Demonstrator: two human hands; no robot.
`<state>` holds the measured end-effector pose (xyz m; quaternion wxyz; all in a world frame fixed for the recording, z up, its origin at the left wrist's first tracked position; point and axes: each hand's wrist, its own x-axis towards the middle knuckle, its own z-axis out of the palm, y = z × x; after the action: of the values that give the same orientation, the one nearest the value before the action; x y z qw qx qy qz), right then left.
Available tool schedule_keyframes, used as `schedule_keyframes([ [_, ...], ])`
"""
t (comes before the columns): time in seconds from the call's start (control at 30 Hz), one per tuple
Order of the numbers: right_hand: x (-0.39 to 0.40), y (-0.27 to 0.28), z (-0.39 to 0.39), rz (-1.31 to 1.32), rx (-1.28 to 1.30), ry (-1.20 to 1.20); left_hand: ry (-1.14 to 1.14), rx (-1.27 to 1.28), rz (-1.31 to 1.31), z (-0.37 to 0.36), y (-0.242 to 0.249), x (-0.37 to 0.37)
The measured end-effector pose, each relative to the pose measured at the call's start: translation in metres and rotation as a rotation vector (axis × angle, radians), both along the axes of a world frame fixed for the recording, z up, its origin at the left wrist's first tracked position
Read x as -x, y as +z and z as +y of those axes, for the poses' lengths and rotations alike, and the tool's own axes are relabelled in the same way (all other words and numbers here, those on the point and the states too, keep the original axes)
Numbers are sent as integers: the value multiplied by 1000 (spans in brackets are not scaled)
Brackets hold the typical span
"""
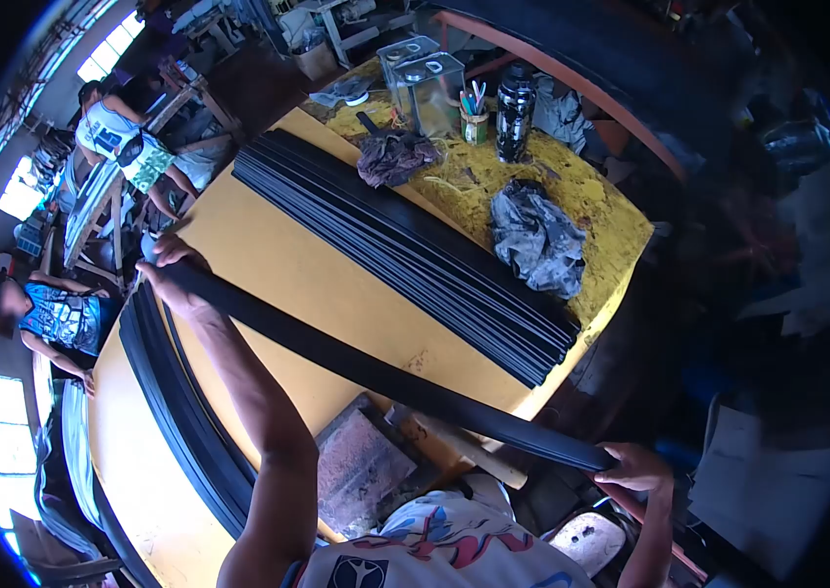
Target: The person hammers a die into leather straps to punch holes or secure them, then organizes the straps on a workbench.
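One long black strip (366, 370) runs slantwise in front of me, above the yellow-orange table. My left hand (177, 269) is closed on its far end, at the upper left. At its near end, on the lower right, my right hand (633, 468) grips it with the fingers wrapped round. Beyond the strip, a broad stack of black strips (405, 260) lies on the table (238, 235). Another bundle of black strips (179, 412) lies to the left, partly hidden by my left forearm.
A reddish block (361, 465) and a hammer (464, 449) are close to my body. Cloths (535, 235), a black bottle (515, 113), a pen cup (474, 122) and a clear container (429, 93) stand or lie at the back. Two people (67, 314) are at the left.
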<state>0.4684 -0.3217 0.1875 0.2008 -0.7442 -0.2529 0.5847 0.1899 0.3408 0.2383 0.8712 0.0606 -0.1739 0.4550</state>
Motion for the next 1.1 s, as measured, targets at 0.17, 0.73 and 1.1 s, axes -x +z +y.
schedule_keyframes([
  [0.17,-4,-27,24,-231,78,40,338,-249,577,36,-62,-55],
  [0.73,-1,-155,1,-235,53,-92,843,-614,2574,94,-339,-106],
  [1.1,12,-151,67,-147,-22,-145,500,-1070,2778,140,-354,-90],
])
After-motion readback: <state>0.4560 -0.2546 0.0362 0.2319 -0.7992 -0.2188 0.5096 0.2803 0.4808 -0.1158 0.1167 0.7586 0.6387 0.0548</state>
